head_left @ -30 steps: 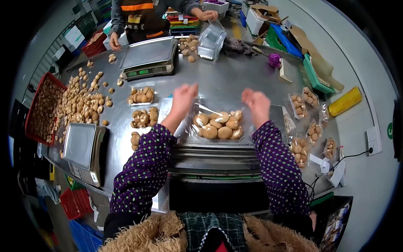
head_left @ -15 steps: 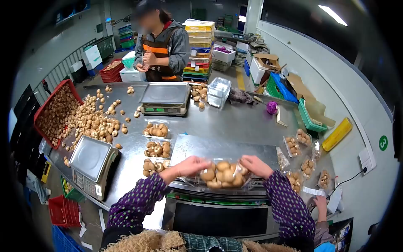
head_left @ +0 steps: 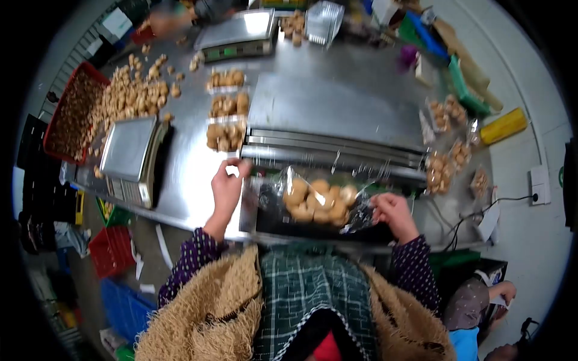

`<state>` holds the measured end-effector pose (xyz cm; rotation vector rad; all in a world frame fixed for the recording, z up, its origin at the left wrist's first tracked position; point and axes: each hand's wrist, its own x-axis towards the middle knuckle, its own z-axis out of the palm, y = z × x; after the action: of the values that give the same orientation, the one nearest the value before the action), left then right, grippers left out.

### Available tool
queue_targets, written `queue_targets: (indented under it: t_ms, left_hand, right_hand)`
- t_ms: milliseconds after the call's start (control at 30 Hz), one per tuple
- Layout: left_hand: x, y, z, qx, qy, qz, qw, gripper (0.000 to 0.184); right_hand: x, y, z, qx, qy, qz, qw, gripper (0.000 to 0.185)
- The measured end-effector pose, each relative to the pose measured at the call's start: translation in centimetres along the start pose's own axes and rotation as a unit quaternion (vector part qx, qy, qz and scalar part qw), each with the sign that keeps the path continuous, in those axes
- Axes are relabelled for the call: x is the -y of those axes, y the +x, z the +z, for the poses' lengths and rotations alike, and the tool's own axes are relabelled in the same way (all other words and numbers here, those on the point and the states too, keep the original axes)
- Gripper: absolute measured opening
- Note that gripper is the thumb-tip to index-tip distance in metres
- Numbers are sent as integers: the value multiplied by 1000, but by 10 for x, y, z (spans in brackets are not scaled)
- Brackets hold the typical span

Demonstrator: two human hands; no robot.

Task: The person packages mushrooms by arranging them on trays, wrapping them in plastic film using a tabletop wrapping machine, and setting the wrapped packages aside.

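Observation:
A tray of brown mushrooms (head_left: 319, 203) under loose clear plastic film (head_left: 361, 225) sits over the dark plate of the wrapping machine (head_left: 274, 224), close to my body. My right hand (head_left: 396, 215) pinches the film at the tray's right side. At the left, my left hand (head_left: 226, 191) has thumb and forefinger closed by the film's far end; the thin edge between them is blurred. Beyond the tray run the machine's metal rollers (head_left: 331, 150). Several filled mushroom trays (head_left: 226, 137) stand in a column past my left hand.
A scale (head_left: 129, 147) and loose mushrooms (head_left: 135, 93) spilling from a red crate (head_left: 75, 114) lie left. Another scale (head_left: 235, 37) stands at the back. Wrapped mushroom packs (head_left: 438, 174), a cable (head_left: 463, 222) and a yellow roll (head_left: 503, 126) are right. A co-worker's hand (head_left: 507, 292) shows lower right.
My view has tipped downward. The mushroom tray has come toward my body, from the metal top to the dark plate. My hands have moved apart, the left one leftward and the right one rightward.

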<state>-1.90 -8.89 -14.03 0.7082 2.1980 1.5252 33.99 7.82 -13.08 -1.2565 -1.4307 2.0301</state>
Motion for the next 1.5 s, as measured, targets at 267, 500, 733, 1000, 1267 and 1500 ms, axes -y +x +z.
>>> queue_targets:
  t_ms: [267,500,733,1000,1267,1500]
  left_hand:
    - [44,-31,-14,200,-152,-24,968,20]
    - [12,-44,26,30,-401,-42,915,30]
    - [34,-130,-73,17,-115,-221,968,33]
    - [151,-147,19,566,183,27,803,15]
    - [-70,-134,112,-14,-181,464,867,24]
    - [-90,-82,39,811,-338,-231,418,49]
  right_hand:
    - [-45,-22,-2,33,59,-12,998,16]
    - [-40,16,67,-260,-2,-274,926,18]
    - [-96,-92,27,-221,25,-1,975,29]
    - [-220,-30,50,9,-213,184,960,19]
    - [-182,-24,63,13,-136,121,983,19]
    - [-75,-71,89,88,230,67,967,24]
